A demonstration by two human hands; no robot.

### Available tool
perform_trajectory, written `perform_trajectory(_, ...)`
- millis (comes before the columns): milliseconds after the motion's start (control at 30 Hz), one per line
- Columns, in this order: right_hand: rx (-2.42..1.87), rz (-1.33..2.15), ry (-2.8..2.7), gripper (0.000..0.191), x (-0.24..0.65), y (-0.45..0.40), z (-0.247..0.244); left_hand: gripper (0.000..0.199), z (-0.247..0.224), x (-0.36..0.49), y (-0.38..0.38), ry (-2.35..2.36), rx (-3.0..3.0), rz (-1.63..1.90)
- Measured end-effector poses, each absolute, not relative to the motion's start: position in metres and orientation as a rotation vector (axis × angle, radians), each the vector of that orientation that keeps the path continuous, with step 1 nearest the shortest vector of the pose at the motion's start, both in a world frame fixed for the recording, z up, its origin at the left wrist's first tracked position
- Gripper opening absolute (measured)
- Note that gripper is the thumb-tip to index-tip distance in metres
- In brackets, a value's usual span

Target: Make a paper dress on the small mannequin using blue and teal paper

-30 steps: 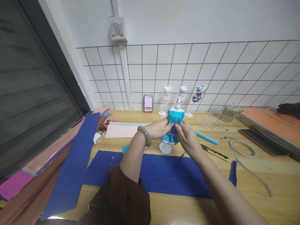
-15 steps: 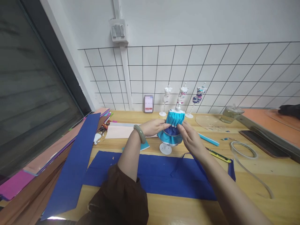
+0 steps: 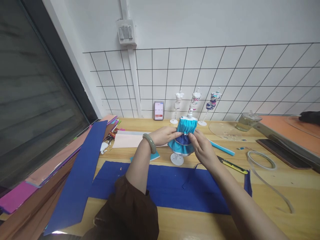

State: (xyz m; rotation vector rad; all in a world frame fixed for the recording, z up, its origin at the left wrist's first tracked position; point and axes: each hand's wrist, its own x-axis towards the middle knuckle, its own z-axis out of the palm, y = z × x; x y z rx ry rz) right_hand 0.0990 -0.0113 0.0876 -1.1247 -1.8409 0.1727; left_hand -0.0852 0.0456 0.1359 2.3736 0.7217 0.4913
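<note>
In the head view I have two hands on one small dress form (image 3: 187, 126), near the middle of the frame. The left hand (image 3: 167, 135), with one bangle (image 3: 150, 144) on its wrist, comes in from the left, thumb and fingers closed on the waist. The right hand (image 3: 202, 145) closes on the waist's other side; its fingertips behind the cloth are hidden from me. The form wears a pleated turquoise top, a dark blue band and a turquoise skirt. Its long axis runs close to upright, neck tilted toward the upper right; I cannot tell which way its front points. Its one round base (image 3: 177, 160) sits just beyond the large blue cloth.

Behind it I count three more forms, a white one (image 3: 178, 96) and two patterned ones (image 3: 195, 96) (image 3: 213, 100), and left of them one phone (image 3: 158, 110) leaning at the wall. Two big blue pieces lie on the bench (image 3: 185, 225): one cloth (image 3: 175, 196) across the lower middle, one strip (image 3: 77, 180) at the left. Right of the right hand I see one turquoise roll (image 3: 222, 148), one yellow-and-black cutter (image 3: 233, 165), one coil of tape (image 3: 262, 167) and, farther back, one lidded glass pot (image 3: 245, 123).
</note>
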Motion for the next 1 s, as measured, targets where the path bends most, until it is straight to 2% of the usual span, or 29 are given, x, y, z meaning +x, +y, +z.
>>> perform_trajectory(233,-1.115,0.22,-1.792,0.035,0.103,-0.018,0.094,0.038,0.141,-0.102,0.044,0.584,2.177,0.632)
perform_trajectory(667,-1.158,0.177,-1.798,0.03,0.092,-0.013,0.089,0.028,0.134,-0.088,0.046,0.717,2.197,0.717)
perform_trajectory(1000,-1.166,0.155,-1.803,0.029,0.09,-0.012,0.089,0.029,0.144,-0.097,0.038,0.766,2.309,0.582)
